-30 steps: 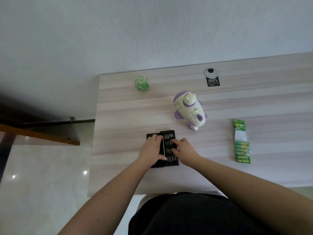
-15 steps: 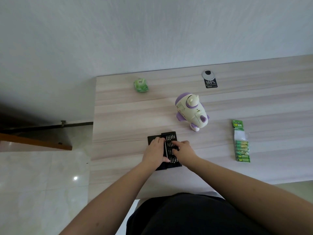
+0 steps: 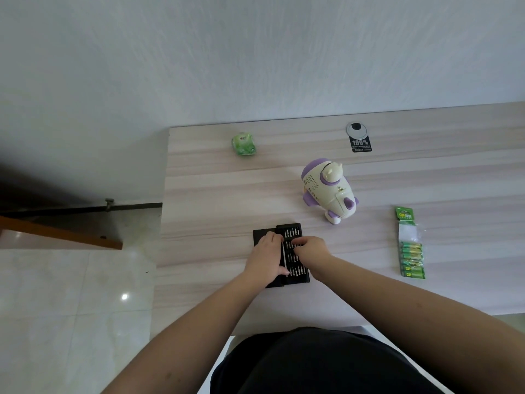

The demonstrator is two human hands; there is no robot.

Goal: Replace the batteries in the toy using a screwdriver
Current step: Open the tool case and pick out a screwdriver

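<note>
A black screwdriver set case (image 3: 295,275) lies open near the table's front edge, with rows of silver bits and a thin silver driver (image 3: 284,253) in its tray. My left hand (image 3: 265,258) lies on the case's left half, thumb by the driver's near end. My right hand (image 3: 311,248) hovers over the tray's right side with its fingertips curled down among the bits; whether it pinches one is hidden. The white and purple toy (image 3: 326,190) lies on its side beyond the case. A strip of green batteries (image 3: 411,253) lies to the right.
The pale wood table (image 3: 213,194) ends at a left edge over tiled floor. A green packet (image 3: 243,144) sits at the back left. A round cable grommet with a black label (image 3: 358,137) is at the back. The wall runs behind the table.
Both hands stay on the case with only slight finger movement over the bits. The view has shifted a little; nothing on the table has moved.
</note>
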